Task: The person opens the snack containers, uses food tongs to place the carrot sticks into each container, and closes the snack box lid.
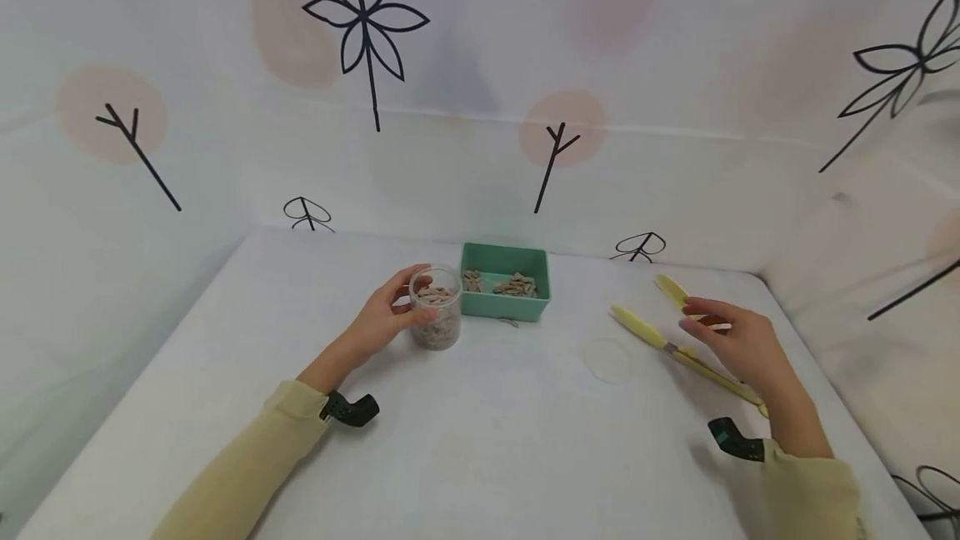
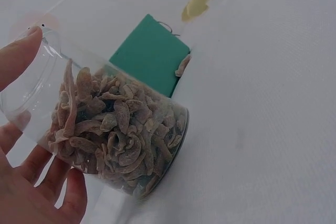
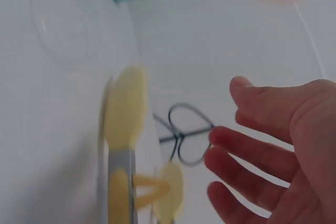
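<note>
A clear jar (image 1: 438, 325) of brownish dried pieces (image 2: 121, 129) stands on the white table, its mouth uncovered. My left hand (image 1: 390, 312) grips it round the upper side, thumb in front and fingers behind. Right beside the jar is a green tray (image 1: 504, 306) with more of the pieces at its bottom. My right hand (image 1: 738, 340) hovers over yellow tongs (image 1: 637, 326), which lie spread on the table's right side. In the right wrist view its fingers (image 3: 252, 150) are loosely bent, apart from the tongs, with nothing between them.
A clear round lid (image 1: 606, 360) lies flat between the tray and the tongs. One loose piece (image 1: 510, 322) rests just in front of the tray. Behind the table hangs a white printed cloth (image 1: 450, 173).
</note>
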Tool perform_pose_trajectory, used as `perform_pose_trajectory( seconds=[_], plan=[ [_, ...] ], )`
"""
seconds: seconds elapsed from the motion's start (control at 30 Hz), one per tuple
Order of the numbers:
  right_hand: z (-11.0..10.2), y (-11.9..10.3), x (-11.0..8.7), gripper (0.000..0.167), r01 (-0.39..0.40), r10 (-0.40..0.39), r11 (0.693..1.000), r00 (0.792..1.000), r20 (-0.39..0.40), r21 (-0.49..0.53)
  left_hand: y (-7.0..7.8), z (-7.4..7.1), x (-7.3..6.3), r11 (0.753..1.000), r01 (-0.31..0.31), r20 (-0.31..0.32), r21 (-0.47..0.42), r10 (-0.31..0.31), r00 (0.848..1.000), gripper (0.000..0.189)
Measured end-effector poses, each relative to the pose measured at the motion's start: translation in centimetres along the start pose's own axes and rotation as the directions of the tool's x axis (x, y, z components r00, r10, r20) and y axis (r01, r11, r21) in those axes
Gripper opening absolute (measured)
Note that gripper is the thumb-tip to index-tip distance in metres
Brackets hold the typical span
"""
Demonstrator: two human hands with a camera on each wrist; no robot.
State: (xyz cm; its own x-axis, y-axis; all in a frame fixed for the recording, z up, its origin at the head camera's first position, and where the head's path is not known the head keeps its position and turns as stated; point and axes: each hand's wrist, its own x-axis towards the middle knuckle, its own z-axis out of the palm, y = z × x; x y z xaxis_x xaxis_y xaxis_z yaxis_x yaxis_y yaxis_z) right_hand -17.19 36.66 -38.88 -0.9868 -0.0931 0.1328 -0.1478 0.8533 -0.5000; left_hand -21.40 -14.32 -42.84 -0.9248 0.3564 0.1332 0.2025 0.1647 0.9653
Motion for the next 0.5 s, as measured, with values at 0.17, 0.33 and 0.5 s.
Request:
perform_pose_trajectory(
  seconds=[0.17, 0.33, 0.5],
  plan=[
    [1.9, -2.5, 0.4, 0.046, 0.091, -0.101, 0.993, 0.985, 0.14, 0.075, 0.0, -0.2, -0.2, 1.0, 0.008, -0.001, 0.014, -0.008, 1.0, 0.07],
    [4.0, -3.9, 0.7, 0.052, 0.11, -0.151, 0.982, 0.949, 0.278, 0.156, 0.1, -0.2, -0.1, 1.0, 0.01, 0.004, 0.015, -0.01, 1.0, 0.071],
    [5.4, -4.6, 0.8, 0.059, 0.126, -0.158, 0.986, 0.928, 0.337, 0.113, 0.1, -0.2, -0.1, 1.0, 0.006, 0.005, 0.007, -0.006, 1.0, 0.071]
  ],
)
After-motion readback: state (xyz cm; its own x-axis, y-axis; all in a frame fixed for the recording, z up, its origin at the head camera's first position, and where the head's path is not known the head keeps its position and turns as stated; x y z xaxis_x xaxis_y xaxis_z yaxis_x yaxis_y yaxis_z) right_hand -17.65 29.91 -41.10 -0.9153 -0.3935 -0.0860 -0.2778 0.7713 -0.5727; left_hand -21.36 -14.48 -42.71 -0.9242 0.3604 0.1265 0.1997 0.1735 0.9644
